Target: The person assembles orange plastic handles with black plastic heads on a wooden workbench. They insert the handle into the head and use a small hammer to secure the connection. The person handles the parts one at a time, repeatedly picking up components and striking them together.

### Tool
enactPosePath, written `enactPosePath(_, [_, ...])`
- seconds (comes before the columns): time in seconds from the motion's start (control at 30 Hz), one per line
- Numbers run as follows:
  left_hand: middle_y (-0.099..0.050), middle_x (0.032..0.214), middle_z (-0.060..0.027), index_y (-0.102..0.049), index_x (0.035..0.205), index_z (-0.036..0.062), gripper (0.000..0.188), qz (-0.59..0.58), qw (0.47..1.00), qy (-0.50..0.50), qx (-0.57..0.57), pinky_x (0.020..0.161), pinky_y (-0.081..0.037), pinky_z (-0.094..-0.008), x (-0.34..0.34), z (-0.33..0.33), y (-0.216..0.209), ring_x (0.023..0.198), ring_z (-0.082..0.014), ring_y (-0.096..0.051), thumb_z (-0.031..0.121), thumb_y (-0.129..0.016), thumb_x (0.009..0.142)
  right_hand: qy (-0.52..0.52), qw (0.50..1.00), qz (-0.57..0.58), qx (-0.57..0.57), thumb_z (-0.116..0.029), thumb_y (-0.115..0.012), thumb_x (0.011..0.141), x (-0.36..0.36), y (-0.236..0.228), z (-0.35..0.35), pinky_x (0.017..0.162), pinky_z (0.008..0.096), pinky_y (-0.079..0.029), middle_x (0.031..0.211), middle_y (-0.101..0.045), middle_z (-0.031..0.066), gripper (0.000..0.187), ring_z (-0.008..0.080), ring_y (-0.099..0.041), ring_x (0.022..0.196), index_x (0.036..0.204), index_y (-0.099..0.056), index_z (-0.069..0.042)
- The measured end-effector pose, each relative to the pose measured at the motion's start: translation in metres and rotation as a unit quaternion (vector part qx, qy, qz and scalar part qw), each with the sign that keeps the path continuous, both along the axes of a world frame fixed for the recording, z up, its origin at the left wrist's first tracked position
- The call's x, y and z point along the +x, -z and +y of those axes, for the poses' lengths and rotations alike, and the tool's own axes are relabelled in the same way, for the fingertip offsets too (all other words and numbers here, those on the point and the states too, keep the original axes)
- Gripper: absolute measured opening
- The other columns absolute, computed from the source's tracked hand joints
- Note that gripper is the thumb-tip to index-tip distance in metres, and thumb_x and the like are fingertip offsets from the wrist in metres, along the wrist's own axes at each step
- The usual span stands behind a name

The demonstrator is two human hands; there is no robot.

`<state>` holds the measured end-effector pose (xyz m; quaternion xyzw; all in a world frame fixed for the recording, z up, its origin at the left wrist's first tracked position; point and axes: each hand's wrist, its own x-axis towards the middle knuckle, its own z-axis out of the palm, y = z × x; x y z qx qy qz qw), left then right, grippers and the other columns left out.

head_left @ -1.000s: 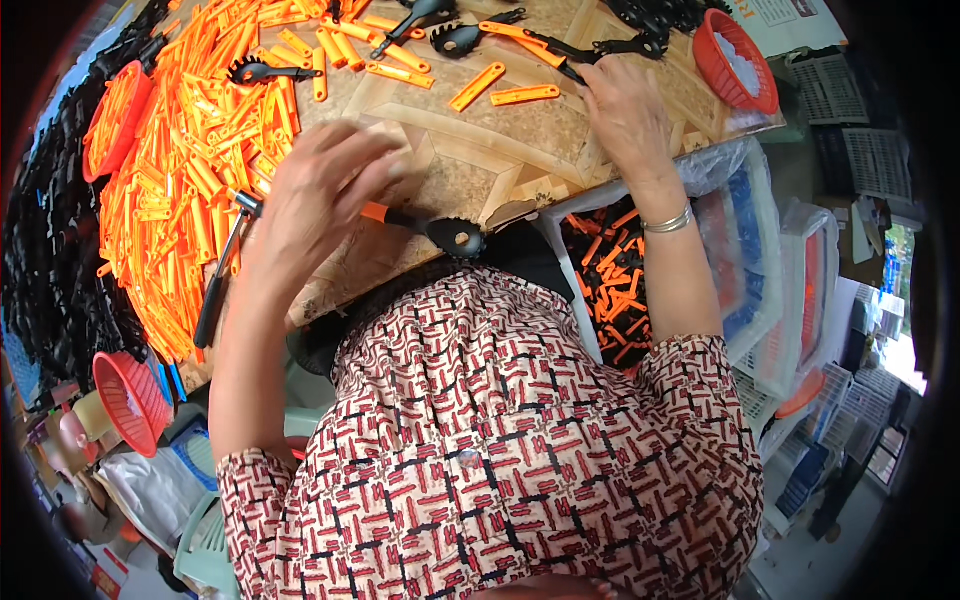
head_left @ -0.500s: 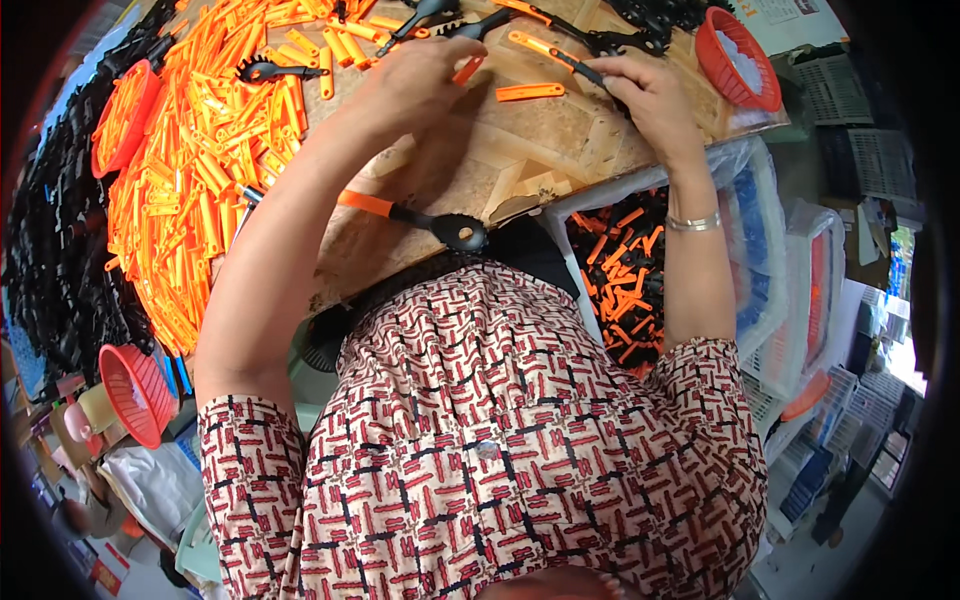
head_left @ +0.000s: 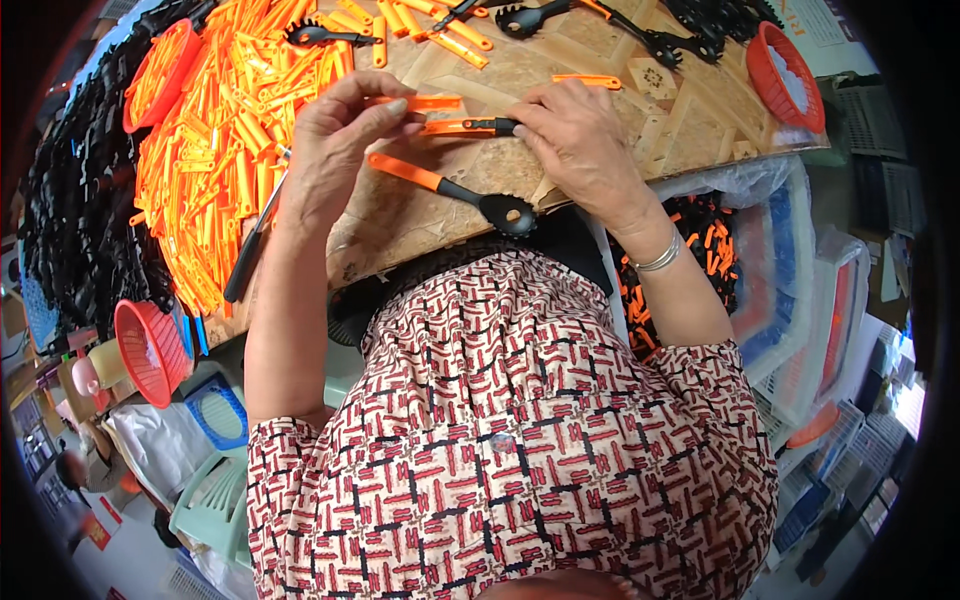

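On the patterned table [head_left: 400,228], near its front edge, two hands are meeting over small parts. Left hand [head_left: 335,135]: pinching a loose orange handle [head_left: 435,103] between thumb and fingers, seemingly to keep it level. Right hand [head_left: 580,140]: grasping the black end of an orange-and-black piece [head_left: 450,127] just below, apparently to steady it. Slotted spoon [head_left: 510,214]: lying nearer the body. Orange pile [head_left: 205,165]: spreading beside the left arm, probably for easy reach.

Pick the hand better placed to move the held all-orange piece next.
Left, I'd say: the left hand pinches the all-orange piece, while the right hand is busy holding the black end of the black-and-orange part beside it.
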<state>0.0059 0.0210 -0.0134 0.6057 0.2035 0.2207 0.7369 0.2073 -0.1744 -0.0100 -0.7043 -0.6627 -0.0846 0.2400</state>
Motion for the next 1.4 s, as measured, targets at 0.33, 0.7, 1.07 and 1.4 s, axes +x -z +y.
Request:
enactPosePath(0.33, [-0.071,0.104,-0.0030,-0.075,0.100,-0.0003,0.009,0.066,0.976,0.043,0.203,0.092,-0.052,-0.0251,0.018,-0.016,0.009,0.100,-0.0109,-0.065,0.000,-0.075,0.091,-0.010,1.000,0.013,0.010,-0.016,-0.074,0.086,-0.005,0.004,0.006,0.087,0.0372,-0.044,0.098,-0.064,-0.0002,0.018,0.0201,-0.059,0.102,0.103,-0.076,-0.013])
enactPosePath(0.7, [-0.071,0.095,-0.0052,-0.072,0.095,-0.0011,0.010,0.031,0.961,0.045,0.272,0.085,-0.055,-0.0264,0.017,-0.013,0.016,0.092,-0.0138,-0.068,-0.003,-0.076,0.085,-0.016,0.999,0.016,0.022,-0.012,-0.072,0.084,-0.005,0.008,0.007,0.085,0.0376,-0.047,0.096,-0.065,-0.0006,0.020,0.0220,-0.061,0.099,0.104,-0.076,-0.013])
enactPosePath(1.07, [-0.072,0.095,-0.0049,-0.075,0.095,0.0033,0.011,0.089,0.869,0.024,0.485,0.085,-0.053,-0.0311,0.024,-0.019,0.007,0.095,-0.0190,-0.067,0.007,-0.078,0.086,-0.071,0.996,-0.005,0.048,-0.011,-0.066,0.087,-0.004,0.015,0.008,0.082,0.0375,-0.045,0.104,-0.070,-0.0015,0.029,0.0216,-0.061,0.098,0.113,-0.078,-0.013])
enactPosePath(1.4, [-0.069,0.088,-0.0087,-0.074,0.089,0.0038,0.010,0.112,0.880,0.057,0.458,0.080,-0.052,-0.0364,0.034,-0.018,-0.004,0.087,-0.0286,-0.065,0.005,-0.077,0.080,-0.077,0.988,-0.130,0.028,-0.006,-0.068,0.077,-0.019,-0.001,0.007,0.082,0.0380,-0.048,0.110,-0.072,0.0032,0.038,0.0239,-0.063,0.097,0.114,-0.075,-0.005])
